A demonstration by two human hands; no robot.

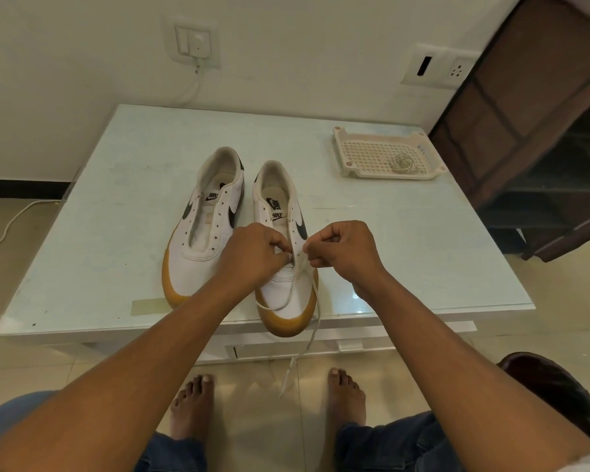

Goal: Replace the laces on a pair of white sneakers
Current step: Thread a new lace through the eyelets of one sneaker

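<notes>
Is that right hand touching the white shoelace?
Touching. The head view shows the right hand pinching the lace between its fingertips, just above the sneaker being laced.

Domestic interior, most likely a living room. Low white table with pale glass top (116, 233) stands against a plain cream painted wall (304, 46). Glossy beige floor tiles (21, 362), black skirting strip (21, 187). Two white household switch-and-socket plates (193, 40) on the wall, one with a thin white cable (11, 226) plugged in and trailing over the floor. Dark brown wooden cabinet (525, 114) at right. Cream perforated plastic tray (368, 155) on the table. Person's bare feet (191, 403) on the tiles.
</notes>
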